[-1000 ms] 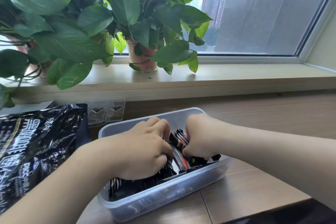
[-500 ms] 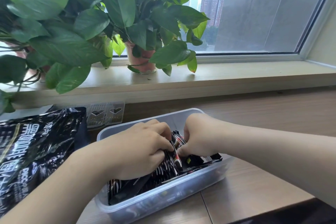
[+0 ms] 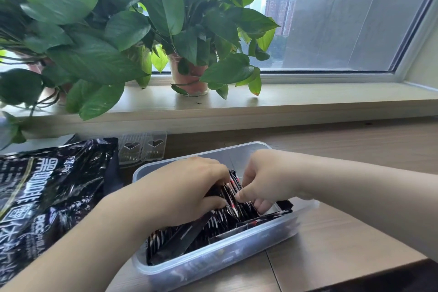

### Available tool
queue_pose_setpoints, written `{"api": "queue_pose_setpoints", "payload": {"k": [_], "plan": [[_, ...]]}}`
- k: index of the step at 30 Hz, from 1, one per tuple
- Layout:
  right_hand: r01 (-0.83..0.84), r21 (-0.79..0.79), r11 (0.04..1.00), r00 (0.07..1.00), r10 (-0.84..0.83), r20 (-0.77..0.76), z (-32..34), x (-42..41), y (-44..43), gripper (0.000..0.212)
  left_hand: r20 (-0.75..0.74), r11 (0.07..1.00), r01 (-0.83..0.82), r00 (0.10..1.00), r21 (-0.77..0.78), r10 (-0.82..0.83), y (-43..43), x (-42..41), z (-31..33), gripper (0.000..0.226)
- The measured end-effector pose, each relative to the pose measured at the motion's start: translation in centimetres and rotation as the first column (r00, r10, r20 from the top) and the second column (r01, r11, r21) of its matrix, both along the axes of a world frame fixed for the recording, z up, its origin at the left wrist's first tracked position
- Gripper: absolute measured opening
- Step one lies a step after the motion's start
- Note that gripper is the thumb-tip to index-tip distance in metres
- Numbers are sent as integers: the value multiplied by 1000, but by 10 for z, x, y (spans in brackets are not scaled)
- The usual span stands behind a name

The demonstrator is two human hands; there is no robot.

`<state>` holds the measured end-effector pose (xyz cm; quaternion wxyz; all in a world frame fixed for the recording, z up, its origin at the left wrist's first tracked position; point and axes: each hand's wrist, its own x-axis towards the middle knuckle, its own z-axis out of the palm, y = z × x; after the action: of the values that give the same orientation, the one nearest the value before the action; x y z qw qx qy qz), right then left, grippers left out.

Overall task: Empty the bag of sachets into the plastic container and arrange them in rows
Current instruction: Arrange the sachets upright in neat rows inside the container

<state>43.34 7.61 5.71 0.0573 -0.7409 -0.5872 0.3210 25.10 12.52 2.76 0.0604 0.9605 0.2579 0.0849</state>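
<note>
A clear plastic container (image 3: 213, 265) sits on the wooden table and holds several black sachets (image 3: 213, 223) with red and white marks. Both hands are inside it. My left hand (image 3: 180, 192) grips a bunch of upright sachets from the left, lifted slightly above the rest. My right hand (image 3: 265, 180) pinches the same bunch from the right, thumb on the sachet edges. The black glossy bag (image 3: 47, 197) lies flat on the table to the left of the container.
Potted plants (image 3: 187, 76) with large green leaves stand on the window sill (image 3: 308, 102) behind the table. A clear plastic lid with heart-shaped cutouts (image 3: 142, 149) lies behind the container. A dark edge (image 3: 391, 277) shows at the bottom right.
My left hand has gathered a bunch of sachets and raised it toward the right hand. My right thumb has shifted onto the bunch. More sachets show in the container's near end.
</note>
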Motion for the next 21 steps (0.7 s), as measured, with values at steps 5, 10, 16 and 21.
{"api": "queue_pose_setpoints", "payload": {"k": [5, 10, 16, 21], "plan": [[18, 22, 1000, 1000, -18, -17, 0, -3, -1, 32, 61, 996, 73, 996, -46, -70, -2, 0, 2, 11], [2, 25, 1000, 999, -3, 39, 2, -1, -3, 32, 61, 988, 137, 989, -74, -133, -3, -1, -1, 19], [-61, -34, 998, 992, 57, -110, 3, 5, -1, 28, 63, 995, 80, 995, -52, -77, -1, -1, 1, 25], [-161, -51, 986, 980, 154, -125, 7, 13, -2, 27, -6, 990, 134, 991, -48, -134, -4, 1, 1, 40]]}}
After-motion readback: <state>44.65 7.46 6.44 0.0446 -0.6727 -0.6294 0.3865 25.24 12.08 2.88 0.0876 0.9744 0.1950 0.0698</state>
